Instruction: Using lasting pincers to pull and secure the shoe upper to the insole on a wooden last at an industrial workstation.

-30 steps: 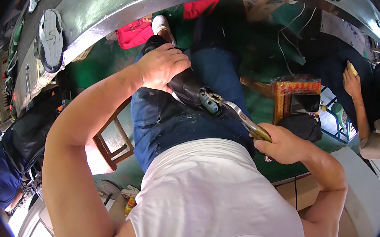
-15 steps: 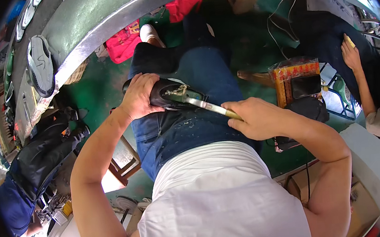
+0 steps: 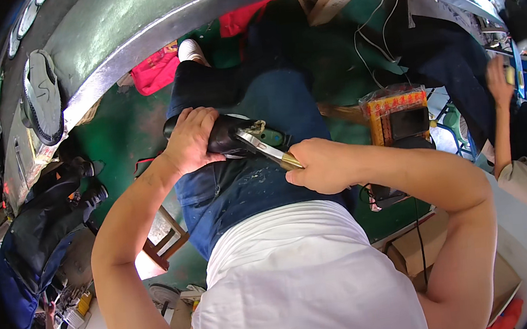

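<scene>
A black shoe upper (image 3: 229,137) lies across my lap, pulled over a green shoe last (image 3: 276,139) whose underside faces up. My left hand (image 3: 194,139) is wrapped round the toe-side part of the upper and presses it against my thigh. In my right hand (image 3: 324,164) are silver pliers (image 3: 263,147) with a brass-coloured handle. Their jaws meet the edge of the upper, beside a pale crumpled scrap of lining (image 3: 256,127). Whether the jaws pinch the leather, I cannot tell.
A metal-edged bench (image 3: 167,18) curves across the front, bearing a grey shoe piece (image 3: 43,97) at left. On the right are a dark phone (image 3: 410,123) on an orange packet (image 3: 379,129) and another person's hand (image 3: 500,81). A wooden stool (image 3: 164,242) stands at left.
The pliers have tilted more steeply, and my right hand has moved left toward the shoe. My left hand keeps its hold. The other person's hand at right has shifted.
</scene>
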Demonstrator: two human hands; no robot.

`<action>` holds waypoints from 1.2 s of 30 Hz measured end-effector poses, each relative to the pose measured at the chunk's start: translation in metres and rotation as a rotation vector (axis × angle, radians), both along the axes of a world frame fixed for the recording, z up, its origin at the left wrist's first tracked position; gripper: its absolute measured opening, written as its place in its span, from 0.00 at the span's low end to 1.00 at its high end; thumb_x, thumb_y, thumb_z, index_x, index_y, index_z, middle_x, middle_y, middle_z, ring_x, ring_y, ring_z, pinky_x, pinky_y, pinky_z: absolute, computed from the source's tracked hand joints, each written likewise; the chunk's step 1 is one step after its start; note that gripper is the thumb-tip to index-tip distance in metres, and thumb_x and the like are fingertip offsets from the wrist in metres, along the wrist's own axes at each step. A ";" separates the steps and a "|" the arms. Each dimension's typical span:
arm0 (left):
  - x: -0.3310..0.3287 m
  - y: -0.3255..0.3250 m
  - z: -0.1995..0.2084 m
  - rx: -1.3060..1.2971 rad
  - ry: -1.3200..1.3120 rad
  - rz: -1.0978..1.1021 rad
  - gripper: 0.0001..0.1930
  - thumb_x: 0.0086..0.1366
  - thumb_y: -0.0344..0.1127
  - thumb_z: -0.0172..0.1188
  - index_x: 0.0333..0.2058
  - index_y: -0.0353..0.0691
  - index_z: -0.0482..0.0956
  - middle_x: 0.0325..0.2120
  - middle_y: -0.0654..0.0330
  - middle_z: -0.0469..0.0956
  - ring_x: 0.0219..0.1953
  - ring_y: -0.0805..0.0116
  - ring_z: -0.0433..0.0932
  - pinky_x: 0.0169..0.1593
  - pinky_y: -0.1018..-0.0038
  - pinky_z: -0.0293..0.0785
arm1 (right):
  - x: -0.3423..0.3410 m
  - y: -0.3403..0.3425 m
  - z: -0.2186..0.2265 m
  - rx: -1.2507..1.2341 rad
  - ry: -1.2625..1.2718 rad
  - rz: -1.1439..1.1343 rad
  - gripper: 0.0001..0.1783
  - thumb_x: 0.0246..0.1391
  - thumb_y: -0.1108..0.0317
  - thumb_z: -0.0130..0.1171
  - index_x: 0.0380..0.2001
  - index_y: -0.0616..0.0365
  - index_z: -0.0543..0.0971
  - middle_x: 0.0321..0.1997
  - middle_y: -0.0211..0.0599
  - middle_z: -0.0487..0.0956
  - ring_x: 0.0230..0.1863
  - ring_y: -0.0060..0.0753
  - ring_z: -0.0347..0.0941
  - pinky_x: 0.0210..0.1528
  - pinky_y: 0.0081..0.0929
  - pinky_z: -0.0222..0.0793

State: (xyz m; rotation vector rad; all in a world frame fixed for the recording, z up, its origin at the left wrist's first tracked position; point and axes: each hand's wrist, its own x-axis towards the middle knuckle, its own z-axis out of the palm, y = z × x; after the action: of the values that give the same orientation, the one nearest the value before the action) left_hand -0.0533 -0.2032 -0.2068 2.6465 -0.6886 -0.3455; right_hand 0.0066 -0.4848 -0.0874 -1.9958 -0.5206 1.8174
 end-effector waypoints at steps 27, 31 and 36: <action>0.034 0.005 0.012 -0.062 0.189 -0.036 0.49 0.35 0.52 0.81 0.54 0.35 0.68 0.49 0.48 0.73 0.53 0.44 0.73 0.58 0.55 0.67 | 0.012 -0.170 0.000 0.258 -0.063 -0.274 0.21 0.61 0.66 0.58 0.55 0.61 0.70 0.39 0.47 0.80 0.40 0.43 0.79 0.44 0.33 0.74; 0.048 -0.018 0.009 -0.107 0.078 -0.108 0.48 0.33 0.50 0.82 0.53 0.33 0.70 0.46 0.45 0.74 0.52 0.42 0.73 0.57 0.57 0.69 | 0.026 -0.169 -0.035 0.411 0.151 -0.713 0.21 0.67 0.65 0.52 0.59 0.62 0.72 0.47 0.32 0.78 0.43 0.23 0.74 0.47 0.27 0.72; 0.040 -0.034 0.072 0.010 0.615 0.465 0.51 0.43 0.51 0.80 0.60 0.30 0.66 0.53 0.40 0.76 0.54 0.46 0.77 0.60 0.60 0.70 | -0.006 -0.183 -0.072 0.477 0.054 -1.039 0.24 0.69 0.62 0.51 0.62 0.62 0.66 0.56 0.39 0.77 0.48 0.22 0.74 0.39 0.19 0.69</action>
State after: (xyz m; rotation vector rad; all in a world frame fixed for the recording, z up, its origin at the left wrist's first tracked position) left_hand -0.0134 -0.2373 -0.1350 2.4012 0.1197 -0.9525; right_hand 0.0005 -0.6677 -0.1592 -1.4306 0.1198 0.9670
